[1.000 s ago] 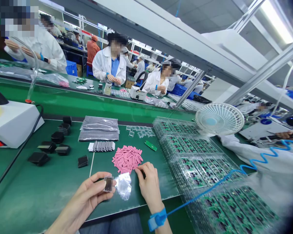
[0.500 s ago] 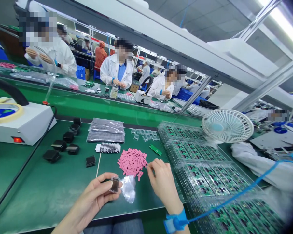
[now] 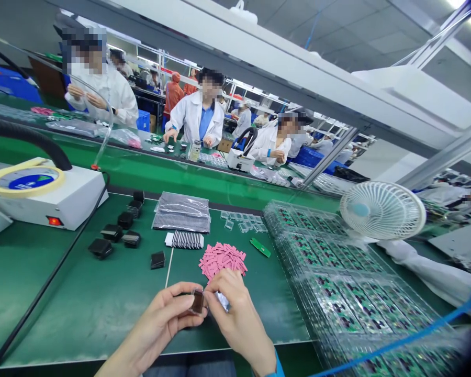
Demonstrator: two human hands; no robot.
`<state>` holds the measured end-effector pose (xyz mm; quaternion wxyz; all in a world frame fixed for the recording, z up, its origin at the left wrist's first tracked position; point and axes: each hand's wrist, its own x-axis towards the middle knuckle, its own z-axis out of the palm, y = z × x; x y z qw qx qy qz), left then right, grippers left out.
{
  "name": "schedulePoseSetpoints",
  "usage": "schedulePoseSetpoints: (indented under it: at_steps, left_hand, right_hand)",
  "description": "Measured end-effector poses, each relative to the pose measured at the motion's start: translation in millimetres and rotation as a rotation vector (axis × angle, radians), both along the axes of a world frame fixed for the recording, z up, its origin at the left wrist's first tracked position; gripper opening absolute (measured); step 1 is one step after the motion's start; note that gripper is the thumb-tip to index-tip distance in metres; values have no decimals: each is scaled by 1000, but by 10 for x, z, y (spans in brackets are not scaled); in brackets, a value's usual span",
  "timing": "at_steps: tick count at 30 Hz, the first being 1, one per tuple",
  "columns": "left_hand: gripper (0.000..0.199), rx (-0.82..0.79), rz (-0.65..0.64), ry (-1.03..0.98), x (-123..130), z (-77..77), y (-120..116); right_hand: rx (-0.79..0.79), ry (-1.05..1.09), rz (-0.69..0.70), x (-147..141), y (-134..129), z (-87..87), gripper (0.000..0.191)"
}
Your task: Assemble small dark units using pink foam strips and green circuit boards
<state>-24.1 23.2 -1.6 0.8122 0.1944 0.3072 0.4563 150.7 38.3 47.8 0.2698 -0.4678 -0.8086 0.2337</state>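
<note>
My left hand [image 3: 168, 319] is closed around a small dark square piece with a clear frame [image 3: 197, 302], held above the green mat near its front edge. At the piece's right edge, my right hand [image 3: 235, 309] has its thumb and index finger pinched together. Whatever sits between those fingertips is hidden. Just beyond my right hand lies a pile of pink strips [image 3: 222, 258], its near side covered by that hand. A crumpled silvery film [image 3: 223, 301] shows partly behind my right fingers.
Black stacked pieces [image 3: 112, 232] are scattered at the left. Striped packs [image 3: 181, 211] and small clear frames [image 3: 251, 226] lie farther back, with a green board [image 3: 260, 247] nearby. Stacked trays of circuit boards [image 3: 337, 293] and a white fan [image 3: 382, 209] stand right. Co-workers sit across the bench.
My right hand has moved left and nearer, from the edge of the pink pile to the framed piece in my left hand. The whole view has shifted slightly right.
</note>
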Motion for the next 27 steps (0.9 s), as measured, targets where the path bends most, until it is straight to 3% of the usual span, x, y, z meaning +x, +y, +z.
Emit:
schedulePoseSetpoints:
  at_steps: [12,18,21,27]
  left_hand:
    - [17,17,9,-40,0,14,4]
    - [20,-34,66,-95,-24,48,40]
    - [21,-70,108,-108,-36,44,45]
    - [22,-62,121,-159,-46,32,42]
  right_hand:
    - [-101,175,-56,-88,106,-52,18]
    - [-26,142,-133,-95,642,-125,12]
    - [-9,99,-160,-138,934,-264,23]
    - [-28,55,-171,-172,1097,-424,29]
